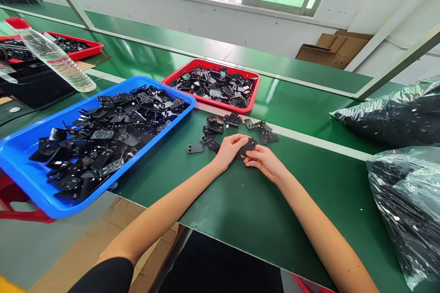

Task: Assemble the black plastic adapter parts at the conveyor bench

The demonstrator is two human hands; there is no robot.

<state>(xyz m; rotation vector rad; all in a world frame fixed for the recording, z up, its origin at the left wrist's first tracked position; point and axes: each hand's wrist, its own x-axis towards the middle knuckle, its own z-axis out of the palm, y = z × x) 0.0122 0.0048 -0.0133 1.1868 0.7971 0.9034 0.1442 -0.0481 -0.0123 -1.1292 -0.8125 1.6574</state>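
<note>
Between my two hands is a flat black plastic part (249, 145), held just above the green tabletop. My left hand (229, 150) is closed on its left side, thumb on top. My right hand (264, 161) pinches its lower right edge; some of those fingertips are hidden. Loose black parts (213, 129) lie on the table just beyond my left hand, a single one (195, 148) apart from the rest. Another small group of black parts (264, 132) lies beyond my right hand.
A blue tray (144, 144) heaped with black parts stands at left, overhanging the table edge. Behind is a red tray (245, 111) of similar parts. Plastic bags (405, 192) of black pieces lie at right. A water bottle (57, 57) leans at far left, near another red tray (92, 48).
</note>
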